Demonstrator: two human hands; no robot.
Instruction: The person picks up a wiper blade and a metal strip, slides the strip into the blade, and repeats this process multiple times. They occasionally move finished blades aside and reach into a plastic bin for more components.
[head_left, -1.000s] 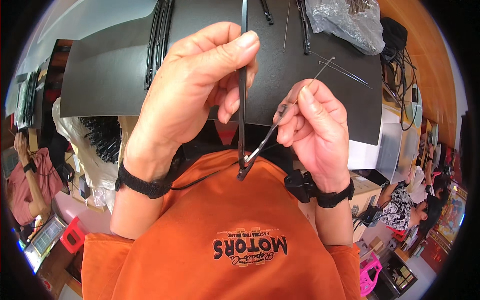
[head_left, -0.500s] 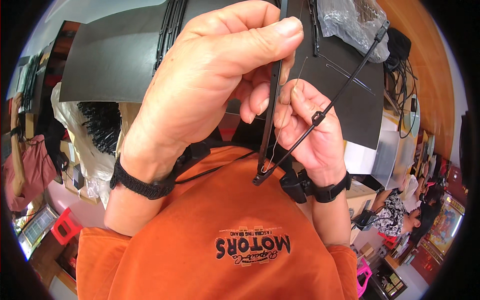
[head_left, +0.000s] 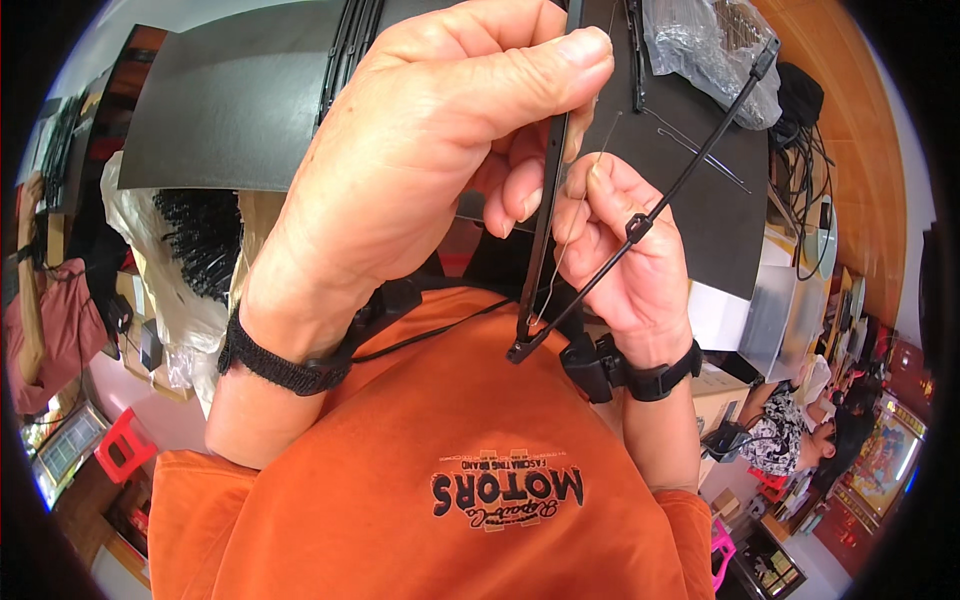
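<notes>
My left hand (head_left: 430, 140) is closed around a long black channelled bar (head_left: 545, 190), thumb on top near its upper end. At its lower end the bar meets a thin black rod (head_left: 690, 150), which slants up to the right past my right hand and carries a small black clip and a black end piece. My right hand (head_left: 625, 240) pinches a thin bent metal wire (head_left: 570, 240) between thumb and forefinger. The wire's lower end reaches into the joint between bar and rod. Its other end points up beyond my fingers.
A dark work surface (head_left: 240, 100) bears several black bars (head_left: 345, 60), a hooked wire (head_left: 705, 155) and a clear plastic bag (head_left: 700, 60) of wires. An open bag (head_left: 195, 245) of black pieces stands left. Black cables (head_left: 798, 160) hang right. Other people sit at both sides.
The wire's lower end has shifted slightly up, with the joint, and lies closer along the bar. Both hands keep their hold and have barely moved.
</notes>
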